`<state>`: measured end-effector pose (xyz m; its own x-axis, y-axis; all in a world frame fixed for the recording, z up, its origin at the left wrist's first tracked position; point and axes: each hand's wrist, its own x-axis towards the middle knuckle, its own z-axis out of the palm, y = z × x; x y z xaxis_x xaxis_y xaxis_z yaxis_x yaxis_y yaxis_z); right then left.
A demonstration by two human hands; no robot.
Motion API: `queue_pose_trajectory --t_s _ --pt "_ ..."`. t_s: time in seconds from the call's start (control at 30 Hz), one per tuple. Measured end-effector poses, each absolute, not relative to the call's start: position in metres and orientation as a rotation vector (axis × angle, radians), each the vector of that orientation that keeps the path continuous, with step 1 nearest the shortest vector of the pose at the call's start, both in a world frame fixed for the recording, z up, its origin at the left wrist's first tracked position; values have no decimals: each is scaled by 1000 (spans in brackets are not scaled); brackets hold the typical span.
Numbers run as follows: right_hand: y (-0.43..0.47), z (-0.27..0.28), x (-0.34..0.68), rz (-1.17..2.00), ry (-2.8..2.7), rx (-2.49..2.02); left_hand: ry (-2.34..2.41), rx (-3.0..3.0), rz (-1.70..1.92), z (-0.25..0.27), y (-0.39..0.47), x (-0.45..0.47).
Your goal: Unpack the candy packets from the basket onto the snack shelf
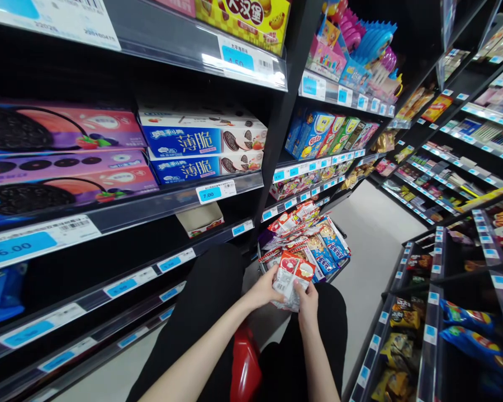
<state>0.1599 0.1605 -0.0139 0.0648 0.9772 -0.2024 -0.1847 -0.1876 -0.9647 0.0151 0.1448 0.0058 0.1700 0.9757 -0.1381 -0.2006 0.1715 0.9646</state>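
Observation:
Between both hands, above my knees, is a small red and silver snack packet [294, 269] with round pictures near its top and a barcode on its face. My left hand [265, 290] is closed on the packet's left edge. On the lower right side, my right hand [307, 298] grips it with the thumb lying across the front. Just beyond the packet, a basket [344, 264] on the floor is heaped with snack packets; blue bags [324, 254] lie at its right and red and white packets [292, 220] at the back.
At left, a black shelf holds blue cookie boxes [184, 142] and purple-pink cookie boxes [67, 167]. A small open carton [201, 219] sits on a lower level. Shelves of snacks [406, 321] line the right side. Grey floor [371, 223] runs between. A red stool [245, 368] is beneath me.

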Motion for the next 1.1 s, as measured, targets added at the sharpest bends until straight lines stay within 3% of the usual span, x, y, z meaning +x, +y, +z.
queue_pose_trajectory --t_s 0.67,1.1 --pt "165 0 168 1380 -533 -1265 979 1311 782 19 137 8" --pt "167 -8 172 1254 -474 -1309 830 1028 726 25 135 9"
